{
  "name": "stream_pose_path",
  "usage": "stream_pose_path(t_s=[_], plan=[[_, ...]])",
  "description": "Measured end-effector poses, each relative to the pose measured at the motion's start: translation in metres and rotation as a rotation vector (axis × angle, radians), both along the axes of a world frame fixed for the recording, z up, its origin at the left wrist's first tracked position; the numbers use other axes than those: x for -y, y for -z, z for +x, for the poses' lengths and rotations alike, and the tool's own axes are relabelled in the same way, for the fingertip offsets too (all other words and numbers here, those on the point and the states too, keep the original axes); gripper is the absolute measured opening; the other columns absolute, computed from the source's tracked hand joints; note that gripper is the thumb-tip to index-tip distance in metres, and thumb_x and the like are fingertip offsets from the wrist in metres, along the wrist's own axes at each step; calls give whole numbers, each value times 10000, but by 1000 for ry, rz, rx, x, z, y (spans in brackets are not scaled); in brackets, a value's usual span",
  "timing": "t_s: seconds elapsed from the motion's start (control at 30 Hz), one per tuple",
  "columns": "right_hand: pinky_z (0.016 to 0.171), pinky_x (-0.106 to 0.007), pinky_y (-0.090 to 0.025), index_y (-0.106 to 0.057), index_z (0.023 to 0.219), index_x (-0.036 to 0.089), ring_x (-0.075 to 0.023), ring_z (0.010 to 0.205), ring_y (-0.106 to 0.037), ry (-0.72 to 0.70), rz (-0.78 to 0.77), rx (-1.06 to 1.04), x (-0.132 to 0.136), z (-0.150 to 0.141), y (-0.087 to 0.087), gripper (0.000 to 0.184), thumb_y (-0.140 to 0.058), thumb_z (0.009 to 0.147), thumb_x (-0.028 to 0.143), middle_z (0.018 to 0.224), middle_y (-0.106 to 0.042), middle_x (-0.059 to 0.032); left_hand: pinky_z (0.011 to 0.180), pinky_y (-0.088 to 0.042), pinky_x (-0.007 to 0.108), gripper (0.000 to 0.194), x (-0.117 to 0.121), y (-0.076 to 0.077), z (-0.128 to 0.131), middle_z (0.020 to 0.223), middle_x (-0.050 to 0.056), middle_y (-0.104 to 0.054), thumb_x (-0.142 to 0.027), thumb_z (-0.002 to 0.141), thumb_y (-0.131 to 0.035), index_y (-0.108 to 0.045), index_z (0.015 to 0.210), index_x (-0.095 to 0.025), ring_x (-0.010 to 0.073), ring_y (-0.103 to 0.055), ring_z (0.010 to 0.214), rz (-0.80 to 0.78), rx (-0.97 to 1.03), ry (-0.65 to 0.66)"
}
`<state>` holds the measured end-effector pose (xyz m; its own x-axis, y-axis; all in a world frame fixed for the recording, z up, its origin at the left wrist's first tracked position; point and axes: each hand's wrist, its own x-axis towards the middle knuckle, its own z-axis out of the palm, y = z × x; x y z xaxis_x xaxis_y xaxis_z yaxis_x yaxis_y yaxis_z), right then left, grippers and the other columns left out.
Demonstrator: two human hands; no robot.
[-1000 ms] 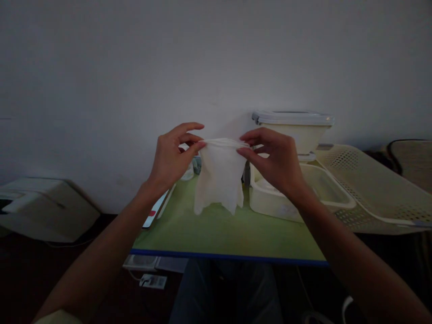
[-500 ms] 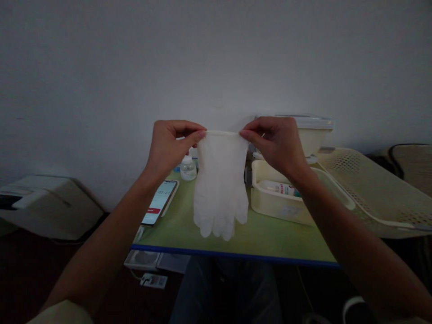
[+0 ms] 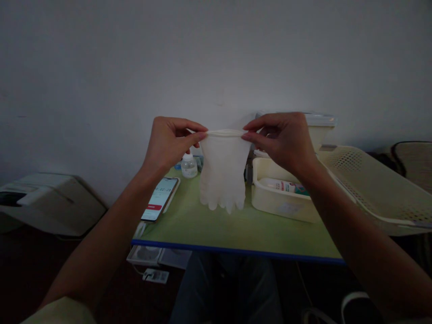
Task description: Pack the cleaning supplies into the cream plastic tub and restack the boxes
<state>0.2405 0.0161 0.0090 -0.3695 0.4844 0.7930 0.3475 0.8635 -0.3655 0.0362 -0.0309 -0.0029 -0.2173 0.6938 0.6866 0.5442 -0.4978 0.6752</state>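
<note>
A thin white disposable glove [image 3: 222,173] hangs fingers down above the green table [image 3: 216,229]. My left hand [image 3: 170,144] pinches the left side of its cuff. My right hand [image 3: 283,139] pinches the right side, so the cuff is stretched flat between them. The glove's fingertips dangle just over the tabletop.
A phone [image 3: 159,199] with a lit screen lies on the table's left. A small clear bottle [image 3: 189,165] stands behind it. A cream open box [image 3: 283,204] holding a tube sits on the right, with a lidded container [image 3: 317,128] behind and a perforated tray [image 3: 371,189] further right. A pale box [image 3: 50,202] lies on the floor at left.
Both hands lifted the glove, which unfurled and hung at full length, then swung so its fingers now look shorter. The view shifted slightly, uncovering the phone and bottle.
</note>
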Motion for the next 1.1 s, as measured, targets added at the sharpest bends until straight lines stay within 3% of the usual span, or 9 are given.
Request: stream_pose_path(t_s=[0.3,0.43,0.57,0.7,0.77,0.83,0.87,0.93,1.1], plan=[[516,-266,-528,-647,716,134,-141,586,-616,-134,-135,-41,-2,4,-13,51,-665,715,182,583,-591,-10,423,-422,211,42,5,-18,7,609,23,-639,-137,645,-690,-663,673,-153,133,-618,530,19,47,65],[488,-253,-516,-640,675,132,-117,510,-592,-149,-208,22,-31,-3,2,25,-659,686,144,577,-600,-4,432,-436,204,43,-16,-2,3,574,14,-632,-130,629,-686,-654,651,-150,157,-643,562,-85,91,65],[479,-248,-500,-618,614,131,-96,454,-554,-66,-197,59,-65,-19,17,47,-629,638,91,559,-595,9,424,-450,203,64,-42,11,2,557,12,-628,-102,586,-688,-650,630,-131,139,-624,523,-192,151,7],[543,-265,-504,-622,662,117,-112,520,-572,-5,-79,-69,-80,-30,0,2,-622,663,116,581,-593,-2,486,-481,212,81,-62,-10,0,619,34,-644,-83,586,-688,-648,653,-105,120,-614,556,-71,170,-6],[591,-275,-502,-632,710,121,-115,569,-580,17,-8,-80,-75,-30,-13,25,-621,692,134,644,-614,-14,525,-493,213,99,-63,-23,-2,676,39,-656,-90,594,-689,-652,684,-107,119,-621,598,-8,138,4],[610,-279,-489,-642,756,129,-124,604,-583,67,46,-19,-63,-26,-17,52,-622,711,147,709,-634,-27,552,-502,218,111,-56,-26,-4,719,41,-665,-114,603,-693,-656,708,-115,125,-630,629,9,99,12],[611,-278,-479,-647,780,135,-131,618,-583,100,70,31,-54,-23,-14,70,-626,715,152,736,-643,-33,552,-504,220,115,-50,-20,-5,724,41,-667,-129,604,-698,-658,711,-119,127,-631,628,-4,85,19],[594,-264,-457,-654,815,148,-139,634,-582,157,110,169,-35,-15,6,87,-625,733,158,760,-655,-40,525,-500,220,121,-34,4,-7,693,37,-667,-162,591,-715,-663,696,-126,127,-624,591,-61,67,31],[563,-252,-423,-641,900,152,-175,737,-603,178,187,612,16,2,106,152,-530,812,99,835,-666,-68,523,-506,220,70,14,113,-7,749,48,-694,-226,684,-651,-672,651,-167,142,-638,656,-235,-52,121]])
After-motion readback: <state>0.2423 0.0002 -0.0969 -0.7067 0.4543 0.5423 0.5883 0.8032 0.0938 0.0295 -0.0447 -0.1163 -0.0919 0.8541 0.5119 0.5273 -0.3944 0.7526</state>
